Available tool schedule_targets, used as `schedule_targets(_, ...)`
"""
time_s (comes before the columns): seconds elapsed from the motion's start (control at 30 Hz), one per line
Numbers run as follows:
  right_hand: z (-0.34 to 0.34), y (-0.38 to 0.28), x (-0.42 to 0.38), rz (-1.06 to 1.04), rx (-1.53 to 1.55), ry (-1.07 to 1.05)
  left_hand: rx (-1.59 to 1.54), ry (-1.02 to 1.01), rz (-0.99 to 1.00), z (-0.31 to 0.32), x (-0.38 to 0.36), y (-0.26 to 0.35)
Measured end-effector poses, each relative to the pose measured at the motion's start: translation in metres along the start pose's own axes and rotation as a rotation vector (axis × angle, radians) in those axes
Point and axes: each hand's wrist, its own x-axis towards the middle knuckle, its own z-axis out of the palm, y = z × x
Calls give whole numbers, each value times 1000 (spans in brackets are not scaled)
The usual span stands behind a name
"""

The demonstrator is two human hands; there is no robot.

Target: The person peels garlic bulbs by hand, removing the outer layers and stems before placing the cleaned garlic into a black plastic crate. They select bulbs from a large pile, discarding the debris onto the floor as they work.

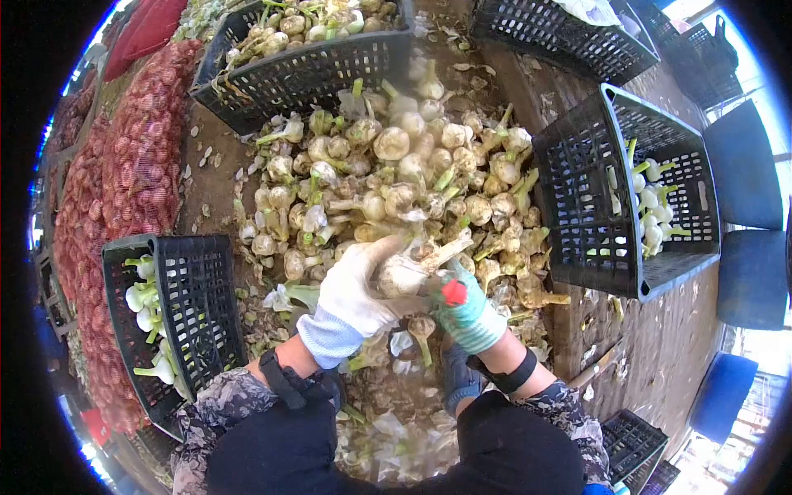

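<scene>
My left hand (351,289), in a white glove with a pale blue cuff, is closed around a garlic bulb (402,275) whose cut stem points up to the right. Against the bulb's right side is my right hand (469,309), in a green glove, its fingers curled. A small red piece (454,292) shows at this hand; whether it is a tool's handle I cannot make out. Just beyond both hands spreads a large heap of untrimmed garlic bulbs (392,144) with dirty skins and short stems. One loose bulb (421,328) lies below my hands.
Black crates stand around the heap: one with trimmed white garlic at left (198,305), one tipped on its side at right (586,190), one filled with bulbs behind (322,78). Red mesh sacks (144,157) line the left. Peeled skins (388,445) litter the floor near my feet.
</scene>
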Motion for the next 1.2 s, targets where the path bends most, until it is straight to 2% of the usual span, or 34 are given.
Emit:
schedule_targets(0.07, 14, -15, 1, 58, -51, 152, 178, -3, 92, -1, -2, 7)
schedule_targets(0.13, 19, -31, 2, 134, -56, 188, 90, 9, 74, 0, -3, 4)
schedule_targets(0.23, 12, -33, 1, 150, -214, 173, 88, 19, 106, -4, -2, 0)
schedule_targets(0.27, 14, -43, 1, 70, -179, 135, 108, 18, 126, -4, -1, 0)
schedule_targets(0.37, 8, -38, -1, 57, -134, 74, 53, 4, 161, -4, -4, 1)
schedule_targets(0.57, -3, -21, -2, 51, 8, -22, -129, -57, 100, -8, -3, 8)
schedule_targets(0.63, -3, -24, 0, -46, -142, -43, -76, 19, 122, -9, -1, 2)
schedule_targets(0.73, -4, -19, 1, -31, -5, -7, 35, 77, 191, -10, 1, 9)
schedule_targets(0.8, -7, -9, 3, -46, -4, 35, 113, 71, 262, -10, 1, 11)
schedule_targets(0.83, -6, -8, 4, -91, -108, 54, 149, 55, 304, -10, 2, 9)
schedule_targets(0.87, -5, -8, 4, -52, -74, 86, 185, 39, 346, -9, 2, 9)
schedule_targets(0.9, -3, -11, 4, -14, -38, 120, 201, 39, 335, -8, 2, 8)
schedule_targets(0.97, 11, -39, 0, 232, 315, 214, 233, 37, 313, -7, 0, 8)
schedule_targets(1.07, -2, -31, 1, -88, -327, -86, -69, 21, 39, -8, 1, 7)
schedule_targets(1.1, -1, -29, 1, -62, -192, -66, -187, 26, -48, -7, 1, 5)
schedule_targets(1.13, 4, -34, 1, -34, -59, -44, -492, 1, -295, -5, 0, 0)
schedule_targets(1.17, 7, -37, 2, -8, 74, -22, -530, 9, -302, -5, -1, -4)
schedule_targets(1.2, 8, -36, 3, -36, 68, 7, -567, 17, -309, -4, -1, -6)
